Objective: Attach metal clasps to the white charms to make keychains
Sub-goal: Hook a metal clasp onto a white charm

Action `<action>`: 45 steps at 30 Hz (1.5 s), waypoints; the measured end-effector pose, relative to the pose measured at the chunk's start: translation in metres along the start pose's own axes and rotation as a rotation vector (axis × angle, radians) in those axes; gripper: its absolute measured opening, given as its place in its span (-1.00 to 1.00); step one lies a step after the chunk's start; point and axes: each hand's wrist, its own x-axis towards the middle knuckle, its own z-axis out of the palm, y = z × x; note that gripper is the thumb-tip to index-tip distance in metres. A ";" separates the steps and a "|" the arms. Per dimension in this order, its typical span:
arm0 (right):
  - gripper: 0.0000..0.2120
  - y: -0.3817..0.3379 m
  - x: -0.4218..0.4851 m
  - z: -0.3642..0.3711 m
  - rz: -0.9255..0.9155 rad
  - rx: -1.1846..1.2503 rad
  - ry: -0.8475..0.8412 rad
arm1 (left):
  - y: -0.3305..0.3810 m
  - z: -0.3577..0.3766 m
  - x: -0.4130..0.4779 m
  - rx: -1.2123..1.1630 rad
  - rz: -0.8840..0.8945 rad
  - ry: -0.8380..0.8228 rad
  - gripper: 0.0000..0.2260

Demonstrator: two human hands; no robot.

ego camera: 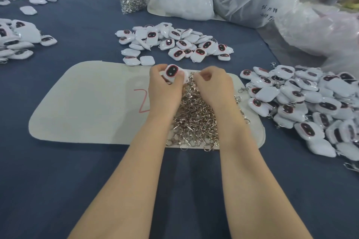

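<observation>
White charm (172, 72) was gripped by left hand (165, 85), face up. Its right edge was approached by right hand (211, 81), fingers curled (pinched content could not be told), over clasp pile (194, 120).

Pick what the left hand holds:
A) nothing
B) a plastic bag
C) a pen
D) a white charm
D: the left hand has its fingers curled round a charm, white with a dark red-rimmed face, over the far end of the clasp pile.
</observation>
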 end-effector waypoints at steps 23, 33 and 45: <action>-0.95 0.000 0.002 0.004 0.038 0.404 0.050 | 0.003 -0.012 0.010 -0.386 -0.168 0.045 -0.83; -0.88 -0.004 -0.001 0.003 0.045 0.760 -0.052 | -0.002 -0.009 0.013 -0.312 -0.172 -0.012 -0.83; -0.81 -0.007 -0.001 0.003 0.044 0.883 -0.154 | 0.000 -0.010 0.006 -0.023 -0.053 -0.134 -0.96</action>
